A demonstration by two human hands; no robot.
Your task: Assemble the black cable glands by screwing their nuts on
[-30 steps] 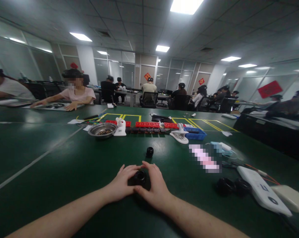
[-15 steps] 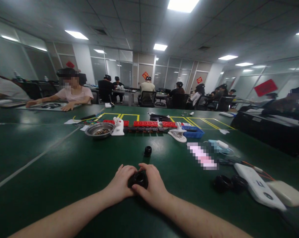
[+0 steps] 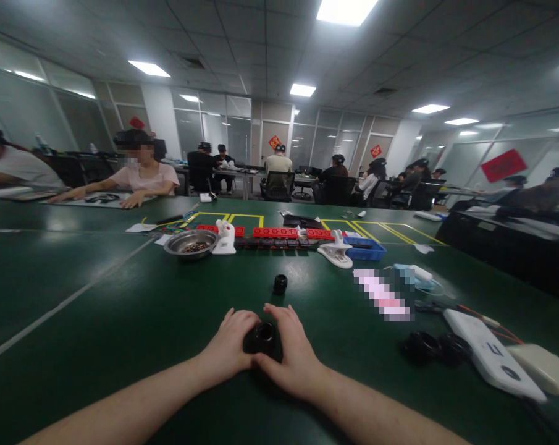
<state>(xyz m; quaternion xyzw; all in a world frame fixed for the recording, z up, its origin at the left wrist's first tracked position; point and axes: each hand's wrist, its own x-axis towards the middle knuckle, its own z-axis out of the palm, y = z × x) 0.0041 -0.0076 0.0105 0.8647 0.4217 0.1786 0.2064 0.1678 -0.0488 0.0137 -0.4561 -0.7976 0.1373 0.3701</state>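
Observation:
A black ring-shaped fitting (image 3: 264, 334) with a round hole in its top stands low over the green table between my hands. My left hand (image 3: 230, 343) closes around its left side, fingers bent and thumb on the near side. Around the right side curls my right hand (image 3: 295, 352), its thumb in front and fingers reaching past the far side; this grip looks loose, and the exact contact is partly hidden. Just beyond my fingers sits a smaller black ring-like piece (image 3: 280, 284). Farther right lie two more black fittings (image 3: 420, 347), side by side.
A metal bowl of small parts (image 3: 192, 245), white clamp stands (image 3: 224, 238), red strips (image 3: 274, 232) and a blue tray (image 3: 365, 249) line the far middle. At right lie a white power bank (image 3: 492, 353) and cables. A co-worker (image 3: 142, 176) sits across the table.
The right thumb and fingers have spread slightly around the fitting. The left hand keeps much the same hold. The whole view has shifted a little.

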